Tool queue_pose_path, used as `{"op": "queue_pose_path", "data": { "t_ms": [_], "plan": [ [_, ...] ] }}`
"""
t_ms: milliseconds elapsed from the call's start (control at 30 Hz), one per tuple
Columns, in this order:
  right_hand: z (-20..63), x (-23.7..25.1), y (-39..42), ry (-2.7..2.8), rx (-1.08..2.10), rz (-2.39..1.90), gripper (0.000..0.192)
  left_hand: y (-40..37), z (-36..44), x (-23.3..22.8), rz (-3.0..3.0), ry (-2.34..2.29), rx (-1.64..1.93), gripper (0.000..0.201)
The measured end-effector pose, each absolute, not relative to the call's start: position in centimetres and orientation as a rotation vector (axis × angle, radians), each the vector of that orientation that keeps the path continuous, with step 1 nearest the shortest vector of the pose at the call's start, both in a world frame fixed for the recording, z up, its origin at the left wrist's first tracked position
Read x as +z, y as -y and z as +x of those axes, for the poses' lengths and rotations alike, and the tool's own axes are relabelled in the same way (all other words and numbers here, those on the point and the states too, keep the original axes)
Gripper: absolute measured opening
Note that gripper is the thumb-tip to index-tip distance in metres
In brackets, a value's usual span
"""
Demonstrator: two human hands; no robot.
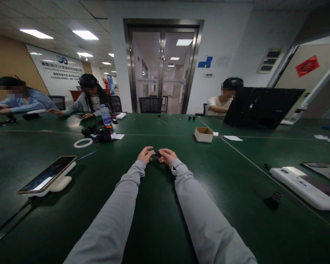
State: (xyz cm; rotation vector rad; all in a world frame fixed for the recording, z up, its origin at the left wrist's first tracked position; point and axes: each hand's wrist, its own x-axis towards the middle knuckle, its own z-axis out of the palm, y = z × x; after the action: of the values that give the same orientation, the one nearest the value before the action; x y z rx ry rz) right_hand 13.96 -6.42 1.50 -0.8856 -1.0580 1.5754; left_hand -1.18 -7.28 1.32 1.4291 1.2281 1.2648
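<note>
Both my arms in grey sleeves reach forward over the dark green table (159, 205). My left hand (145, 155) and my right hand (167, 156) meet fingertip to fingertip, pinching a small black part (157, 154) between them just above the tabletop. The part is tiny and mostly hidden by my fingers. A small open cardboard box (204, 134) stands beyond my right hand.
A phone on a white stand (48, 178) lies at the left. Farther back are a white ring (83, 143), a heap of black parts (99, 134) and a water bottle (106, 115). A white device (302, 187) and a black piece (273, 200) lie at the right. Three people sit at the far side; one is behind a black laptop (261, 107).
</note>
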Motion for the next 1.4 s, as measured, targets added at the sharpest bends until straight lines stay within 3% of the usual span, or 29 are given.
{"op": "queue_pose_path", "data": {
  "t_ms": [1400],
  "plan": [
    [13.90,1.87,6.63,1.097,1.596,-0.862,0.012,7.50,-1.05,1.77,1.476,-1.225,1.191,0.029]
  ]
}}
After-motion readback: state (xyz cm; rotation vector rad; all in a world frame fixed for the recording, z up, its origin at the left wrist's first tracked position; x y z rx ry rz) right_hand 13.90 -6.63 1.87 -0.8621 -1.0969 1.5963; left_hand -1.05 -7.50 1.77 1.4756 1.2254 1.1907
